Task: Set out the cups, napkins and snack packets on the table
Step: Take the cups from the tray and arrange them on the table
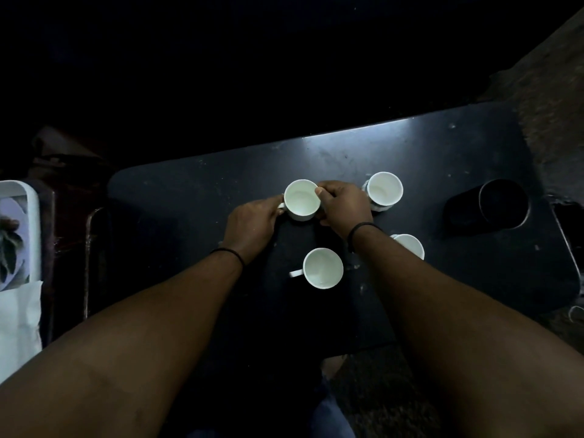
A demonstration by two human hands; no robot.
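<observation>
Several white cups stand upright on a dark table (410,159). Both hands hold the far-left cup (300,200): my left hand (252,224) pinches its handle on the left side, and my right hand (343,207) grips its right rim with thumb and fingers. A second cup (384,189) stands to the right, just beyond my right hand. A third cup (322,268) stands nearer to me, its handle pointing left. My right forearm partly covers a fourth cup (410,245). White napkins (19,314) lie at the far left, off the table.
A white tray (19,188) with a leaf pattern sits at the far left, above the napkins. A dark round cup-like object (502,202) rests on the table's right side. The room beyond the table's far edge is dark. Rough ground shows at the right.
</observation>
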